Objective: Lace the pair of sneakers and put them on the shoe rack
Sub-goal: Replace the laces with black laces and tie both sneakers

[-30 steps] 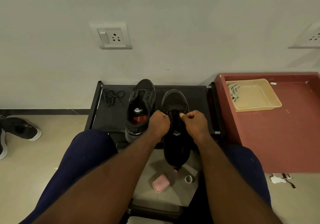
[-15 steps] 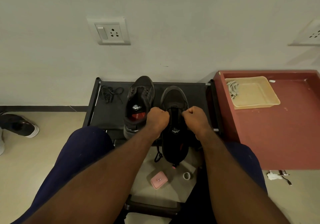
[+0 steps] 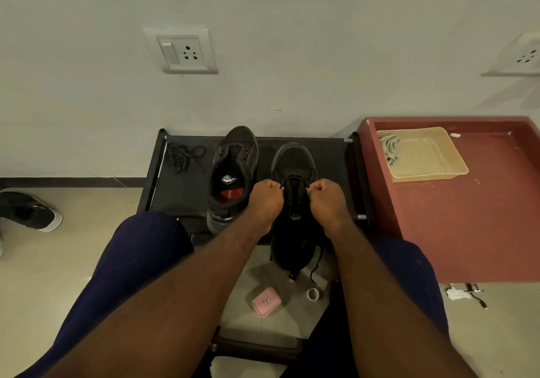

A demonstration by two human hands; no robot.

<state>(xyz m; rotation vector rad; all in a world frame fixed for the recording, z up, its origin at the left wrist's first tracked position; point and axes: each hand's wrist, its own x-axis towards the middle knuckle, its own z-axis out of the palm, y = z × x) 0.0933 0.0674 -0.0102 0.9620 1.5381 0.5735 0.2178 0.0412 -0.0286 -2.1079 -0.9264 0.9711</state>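
The left sneaker (image 3: pixel 233 173) shows a white logo and red insole patch lettered "MAO", seen upside down.

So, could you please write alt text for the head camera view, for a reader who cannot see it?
A seated person's left hand and right hand each pinch an end of a black lace on a black sneaker on a black shoe rack. Its unlaced partner stands beside it, with a loose lace further left.

sneaker (image 3: pixel 293 161) midsection behind hands, second socket (image 3: pixel 523 56) cropped
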